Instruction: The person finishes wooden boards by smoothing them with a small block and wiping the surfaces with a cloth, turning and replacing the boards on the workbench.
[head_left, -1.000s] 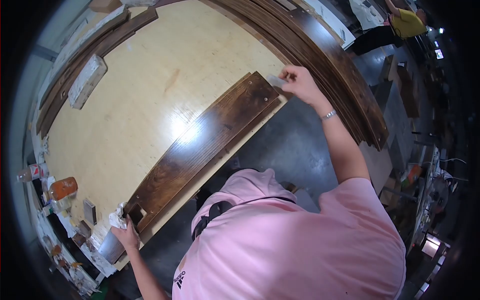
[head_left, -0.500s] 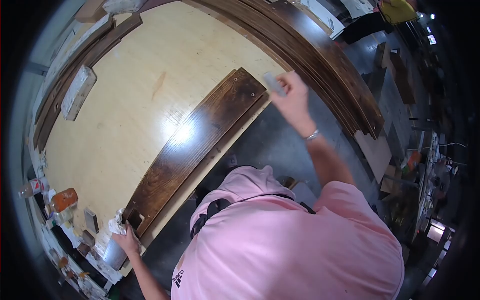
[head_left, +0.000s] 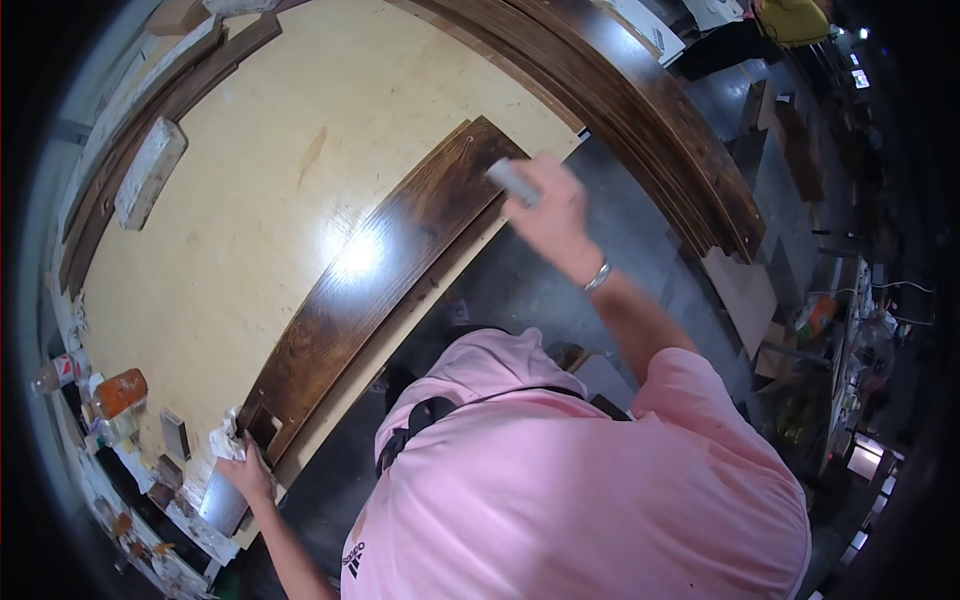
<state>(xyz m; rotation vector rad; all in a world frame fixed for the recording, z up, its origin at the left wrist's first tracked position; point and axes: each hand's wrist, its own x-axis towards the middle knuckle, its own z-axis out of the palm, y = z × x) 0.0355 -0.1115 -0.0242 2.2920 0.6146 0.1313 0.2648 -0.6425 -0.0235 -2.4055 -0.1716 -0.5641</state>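
Observation:
A dark brown stained wooden board, glossy and gently curved along its far edge, lies at a slant near the table's front edge. My right hand is closed round a small grey block, slightly blurred, over the board's far right end. At the near left end, beside a rectangular cut-out, my left hand grips a crumpled white cloth against the board's end. A second brown piece shows under the board.
The pale tabletop carries a white-smeared block and brown wooden strips at the left. Long stained boards are stacked at the right. Near the left corner stands an orange bottle. Another person is at top right.
My right hand has moved left and slightly down with the grey block, from beyond the board's end to over it. My left hand stays at the other end.

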